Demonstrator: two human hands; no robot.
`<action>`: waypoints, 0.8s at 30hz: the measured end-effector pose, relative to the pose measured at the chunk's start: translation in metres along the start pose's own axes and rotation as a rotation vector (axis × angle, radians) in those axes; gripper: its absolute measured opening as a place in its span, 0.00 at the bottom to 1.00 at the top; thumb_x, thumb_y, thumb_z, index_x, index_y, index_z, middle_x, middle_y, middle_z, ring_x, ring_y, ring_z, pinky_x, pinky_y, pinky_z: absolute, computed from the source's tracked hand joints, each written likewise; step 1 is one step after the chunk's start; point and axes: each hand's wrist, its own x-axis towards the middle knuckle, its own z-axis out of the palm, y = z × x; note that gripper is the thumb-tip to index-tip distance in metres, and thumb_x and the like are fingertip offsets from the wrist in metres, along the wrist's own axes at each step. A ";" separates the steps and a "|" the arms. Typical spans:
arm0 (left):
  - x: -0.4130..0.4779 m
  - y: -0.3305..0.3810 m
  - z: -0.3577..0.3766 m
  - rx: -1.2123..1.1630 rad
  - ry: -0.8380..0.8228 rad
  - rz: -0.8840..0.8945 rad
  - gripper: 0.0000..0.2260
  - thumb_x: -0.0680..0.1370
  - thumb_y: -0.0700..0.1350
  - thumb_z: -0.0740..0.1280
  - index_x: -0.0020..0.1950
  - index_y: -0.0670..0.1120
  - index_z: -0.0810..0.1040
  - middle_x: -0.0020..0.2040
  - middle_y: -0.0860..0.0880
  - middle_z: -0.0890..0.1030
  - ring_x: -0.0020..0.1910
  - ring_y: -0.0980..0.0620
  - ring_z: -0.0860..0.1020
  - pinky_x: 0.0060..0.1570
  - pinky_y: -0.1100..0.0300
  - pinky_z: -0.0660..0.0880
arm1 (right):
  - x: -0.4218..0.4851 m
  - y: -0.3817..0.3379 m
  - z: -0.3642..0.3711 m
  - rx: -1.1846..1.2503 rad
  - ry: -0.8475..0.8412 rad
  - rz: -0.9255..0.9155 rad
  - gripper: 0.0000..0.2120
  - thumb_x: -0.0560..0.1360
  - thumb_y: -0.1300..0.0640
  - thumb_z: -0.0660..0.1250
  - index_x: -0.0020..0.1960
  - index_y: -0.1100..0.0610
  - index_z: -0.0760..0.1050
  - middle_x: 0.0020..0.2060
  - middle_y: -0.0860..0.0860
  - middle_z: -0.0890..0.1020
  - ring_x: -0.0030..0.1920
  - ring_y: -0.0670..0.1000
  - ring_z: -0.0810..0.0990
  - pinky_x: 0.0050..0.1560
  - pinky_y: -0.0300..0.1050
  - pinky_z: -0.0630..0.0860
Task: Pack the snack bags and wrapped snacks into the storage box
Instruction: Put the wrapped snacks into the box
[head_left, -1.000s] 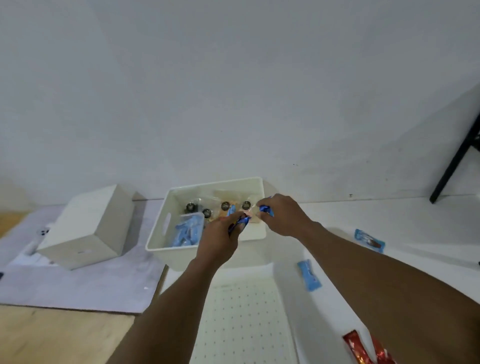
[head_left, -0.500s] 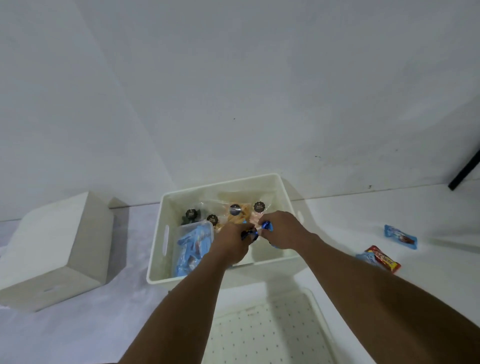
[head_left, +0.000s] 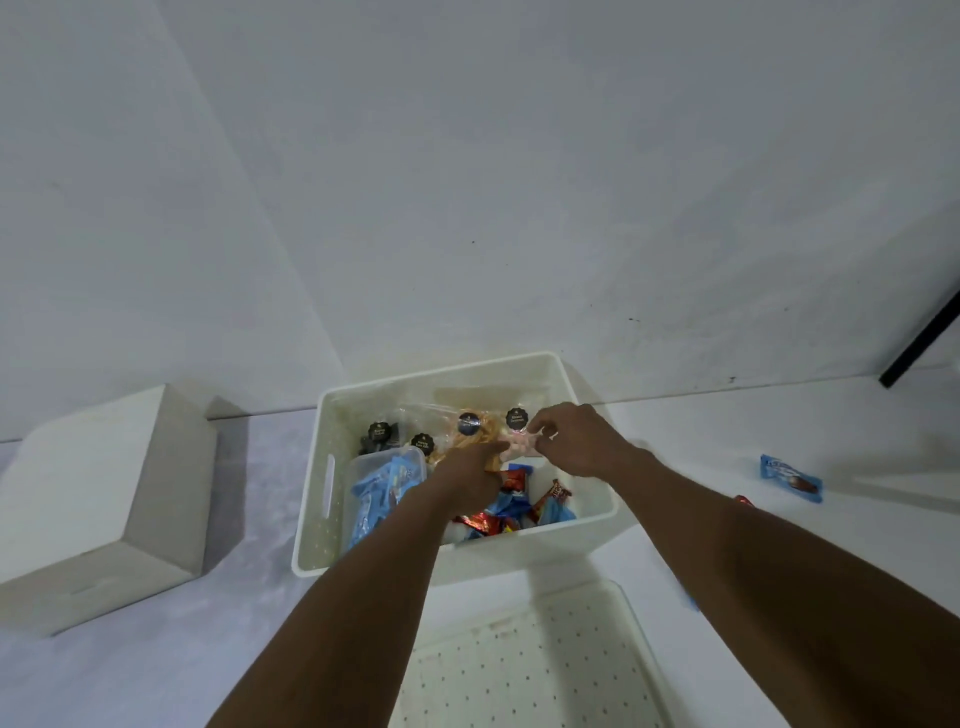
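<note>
Backdrop: plain white wall (head_left: 467, 182) behind a white desk (head_left: 779, 551).
Storage box (head_left: 545, 551): white and open-topped, stood on the desk close to the wall, with a slot handle cut in its left side.
Snack bags (head_left: 470, 439): clear, with round dark labels, lined up inside along the far wall of the box.
Pink snack bag (head_left: 511, 446): inside the box toward the far right, just beside an orange-filled bag and between the two hands.
Right hand (head_left: 576, 441): over the right part of the box; thumb and forefinger pinched the top of the pink snack bag, and the other fingers were loosely curled.
Left hand (head_left: 470, 475): over the middle of the box, back toward the camera, touching the left end of the pink snack bag; fingers tucked out of sight, so could not tell whether pinching or only pressing.
Wrapped snacks (head_left: 511, 506): red and blue, heaped loose on the box floor at the near right, below the hands.
Clear tub (head_left: 384, 483): inside the box at the near left, packed with blue wrapped pieces.
Blue wrapped snack (head_left: 790, 478): flat on the desk, well to the right of the box.
Red wrapper (head_left: 743, 500): only a corner seen past the right forearm.
Dotted lid (head_left: 545, 670): white, flat on the desk just in front of the box.
Closed white box (head_left: 104, 509): on the desk to the left, apart from the storage box.
Black bar (head_left: 924, 338): slanted across the far right edge.
</note>
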 end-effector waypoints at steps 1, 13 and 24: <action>-0.003 0.006 -0.002 0.000 0.024 0.015 0.23 0.80 0.43 0.63 0.75 0.53 0.68 0.71 0.44 0.74 0.67 0.42 0.74 0.63 0.53 0.73 | -0.004 0.002 -0.007 0.019 0.055 0.001 0.09 0.75 0.54 0.68 0.53 0.51 0.82 0.53 0.50 0.84 0.50 0.52 0.82 0.55 0.49 0.79; -0.077 0.114 0.082 0.144 0.436 0.277 0.22 0.80 0.55 0.62 0.73 0.52 0.70 0.66 0.48 0.77 0.65 0.46 0.73 0.61 0.51 0.74 | -0.145 0.122 -0.050 -0.153 0.277 0.032 0.13 0.77 0.49 0.65 0.60 0.49 0.76 0.53 0.50 0.79 0.57 0.53 0.75 0.56 0.50 0.75; -0.139 0.191 0.296 0.241 0.157 0.038 0.33 0.78 0.68 0.52 0.80 0.57 0.51 0.82 0.46 0.52 0.80 0.40 0.47 0.76 0.41 0.56 | -0.332 0.291 -0.019 -0.278 0.124 0.208 0.42 0.70 0.27 0.59 0.78 0.45 0.57 0.79 0.50 0.59 0.79 0.55 0.54 0.72 0.59 0.63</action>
